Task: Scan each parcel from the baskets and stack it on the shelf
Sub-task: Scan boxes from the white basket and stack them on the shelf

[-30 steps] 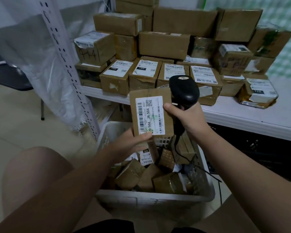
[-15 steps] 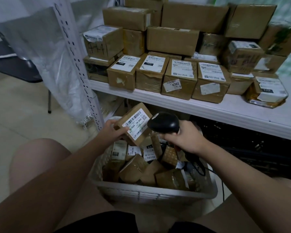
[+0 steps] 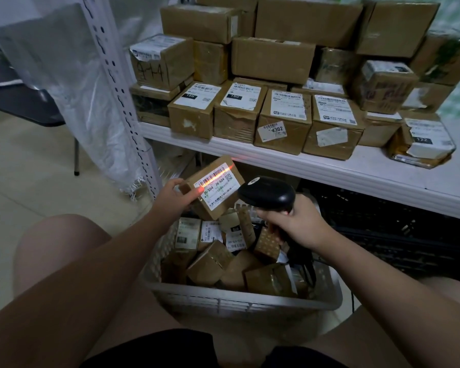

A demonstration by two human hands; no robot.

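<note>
The small cardboard parcel (image 3: 214, 192) is held above the far end of the basket (image 3: 245, 297), tilted so that its white label (image 3: 225, 187), printed "J6-S04", faces up. The left grip (image 3: 173, 196) grasps it by the left edge, the thumb lying on the label's corner and the fingers curled behind the box. A red scan line (image 3: 216, 177) runs slantwise across the barcode and onto the thumb tip. Just to the right of the parcel, the right grip (image 3: 295, 227) is clenched round the handle of a black barcode scanner (image 3: 267, 193), whose head points at the label; its cable drops into the basket. The grey plastic basket stands on the floor between the person's bare knees, filled with more small brown parcels (image 3: 210, 264) lying at all angles. Beyond it runs a white shelf (image 3: 329, 172), loaded with stacked cardboard boxes (image 3: 272, 59), many of them labelled. A dark crate (image 3: 388, 235) sits beneath the shelf. At the left rises the perforated shelf post (image 3: 117, 83), a white woven sack (image 3: 64, 75) hanging beside it.
</note>
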